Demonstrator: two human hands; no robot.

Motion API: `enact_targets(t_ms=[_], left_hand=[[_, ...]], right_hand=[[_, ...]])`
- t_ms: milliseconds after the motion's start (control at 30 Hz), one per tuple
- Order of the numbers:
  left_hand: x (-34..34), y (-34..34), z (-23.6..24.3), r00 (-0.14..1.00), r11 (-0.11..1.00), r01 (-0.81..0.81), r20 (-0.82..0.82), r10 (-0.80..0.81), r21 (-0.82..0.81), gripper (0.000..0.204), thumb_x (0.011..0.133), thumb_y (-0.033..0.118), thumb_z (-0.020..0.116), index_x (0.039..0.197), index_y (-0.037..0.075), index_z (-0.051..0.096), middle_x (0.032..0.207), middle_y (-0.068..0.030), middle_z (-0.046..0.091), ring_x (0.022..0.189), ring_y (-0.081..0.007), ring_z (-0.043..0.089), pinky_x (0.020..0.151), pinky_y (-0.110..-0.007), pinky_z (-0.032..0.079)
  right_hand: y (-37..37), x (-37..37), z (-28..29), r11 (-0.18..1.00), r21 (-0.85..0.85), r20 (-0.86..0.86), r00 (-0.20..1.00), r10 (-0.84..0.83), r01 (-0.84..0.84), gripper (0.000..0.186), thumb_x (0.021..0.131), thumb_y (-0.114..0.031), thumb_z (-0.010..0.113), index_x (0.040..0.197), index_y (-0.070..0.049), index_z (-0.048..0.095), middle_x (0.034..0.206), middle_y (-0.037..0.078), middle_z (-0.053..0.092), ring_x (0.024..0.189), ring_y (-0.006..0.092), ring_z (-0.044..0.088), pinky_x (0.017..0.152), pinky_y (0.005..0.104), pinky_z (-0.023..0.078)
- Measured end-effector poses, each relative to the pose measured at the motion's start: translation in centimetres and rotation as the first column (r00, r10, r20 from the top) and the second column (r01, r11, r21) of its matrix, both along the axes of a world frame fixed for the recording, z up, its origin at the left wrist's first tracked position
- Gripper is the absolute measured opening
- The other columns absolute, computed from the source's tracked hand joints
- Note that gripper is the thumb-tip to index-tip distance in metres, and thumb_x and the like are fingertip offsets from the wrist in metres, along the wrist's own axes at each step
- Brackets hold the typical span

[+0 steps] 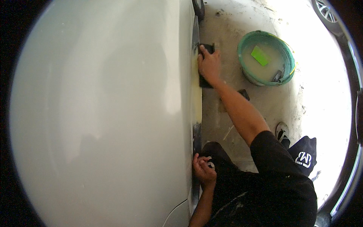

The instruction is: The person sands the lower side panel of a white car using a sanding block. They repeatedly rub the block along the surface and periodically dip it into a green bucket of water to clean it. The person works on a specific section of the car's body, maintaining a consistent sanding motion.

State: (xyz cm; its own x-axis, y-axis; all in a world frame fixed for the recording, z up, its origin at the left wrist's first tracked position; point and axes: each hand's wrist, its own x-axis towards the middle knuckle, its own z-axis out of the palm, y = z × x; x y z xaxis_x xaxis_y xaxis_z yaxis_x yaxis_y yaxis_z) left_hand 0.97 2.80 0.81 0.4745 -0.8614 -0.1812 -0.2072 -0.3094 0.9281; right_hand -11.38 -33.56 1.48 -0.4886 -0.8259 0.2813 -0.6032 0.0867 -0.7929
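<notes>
My right hand [210,65] presses a long black sanding block [206,82] flat against the side of a pale car body [113,113], thumb and fingers over its back. A yellowish patch of filler [197,106] shows on the panel beside and below the block, with dark bare areas around it. Lower down, my left hand [204,171] is at the panel's edge by my knee, its fingers curled in. Whatever those fingers may hold is hidden.
A green bucket [242,68] of cloudy water stands on the stained floor, with a bright green rectangular piece [259,55] and a dark piece [277,76] in it. A small black object [244,94] lies beneath my right forearm. Another car's wheel [326,12] is at the far right.
</notes>
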Motion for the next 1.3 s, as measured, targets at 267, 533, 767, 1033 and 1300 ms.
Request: enact_targets(t_ms=[267,533,767,1033,1300], left_hand=[[-0.1,0.0,0.3,0.997,1.0,0.017,0.074,-0.015,-0.023,0.041,0.1,0.025,0.04,0.129,-0.003,0.041,0.086,-0.0096,0.058,0.081,-0.0192,0.055,0.079,-0.033,0.048],[-0.4,-0.2,0.7,1.0,0.998,0.01,0.029,-0.009,-0.06,0.045,0.1,0.031,0.039,0.129,-0.004,0.041,0.086,-0.0103,0.059,0.08,-0.02,0.056,0.079,-0.035,0.047],[-0.1,0.0,0.6,0.99,0.996,0.081,0.122,-0.075,-0.048,0.039,0.099,0.017,0.034,0.13,-0.006,0.04,0.093,-0.0136,0.058,0.085,-0.0224,0.057,0.082,-0.034,0.047],[-0.5,-0.1,0.6,0.997,0.998,0.045,0.058,-0.042,-0.05,0.036,0.099,0.014,0.035,0.128,-0.006,0.042,0.09,-0.0131,0.058,0.084,-0.0224,0.057,0.085,-0.036,0.046],[-0.5,-0.2,0.3,0.998,0.998,0.04,0.044,-0.037,-0.051,0.036,0.098,0.011,0.034,0.128,-0.007,0.042,0.088,-0.0128,0.058,0.084,-0.023,0.058,0.084,-0.036,0.047]], right_hand=[[-1.2,-0.4,-1.5,0.992,0.112,-0.042,0.997,0.07,-0.065,0.044,0.089,-0.027,0.056,0.133,-0.02,0.055,0.114,0.029,0.045,0.104,0.0465,0.052,0.087,0.051,0.048],[-1.1,-0.9,-0.5,0.975,0.183,-0.047,0.99,0.136,-0.125,0.045,0.09,-0.03,0.057,0.134,-0.023,0.054,0.115,0.03,0.045,0.108,0.0458,0.051,0.092,0.0483,0.046],[-1.9,-1.2,-1.7,0.99,0.104,-0.201,0.973,0.11,-0.091,0.044,0.09,-0.028,0.058,0.134,-0.023,0.055,0.12,0.029,0.045,0.114,0.0441,0.049,0.093,0.048,0.046],[-2.2,-1.3,-1.7,0.959,0.216,-0.056,0.978,0.202,-0.186,0.043,0.089,-0.029,0.056,0.132,-0.021,0.056,0.115,0.031,0.046,0.108,0.0484,0.049,0.087,0.0547,0.048],[-2.6,-0.5,-2.3,0.986,0.136,-0.004,0.995,0.098,-0.097,0.043,0.09,-0.03,0.056,0.131,-0.021,0.057,0.111,0.027,0.046,0.104,0.0447,0.051,0.087,0.0529,0.048]])
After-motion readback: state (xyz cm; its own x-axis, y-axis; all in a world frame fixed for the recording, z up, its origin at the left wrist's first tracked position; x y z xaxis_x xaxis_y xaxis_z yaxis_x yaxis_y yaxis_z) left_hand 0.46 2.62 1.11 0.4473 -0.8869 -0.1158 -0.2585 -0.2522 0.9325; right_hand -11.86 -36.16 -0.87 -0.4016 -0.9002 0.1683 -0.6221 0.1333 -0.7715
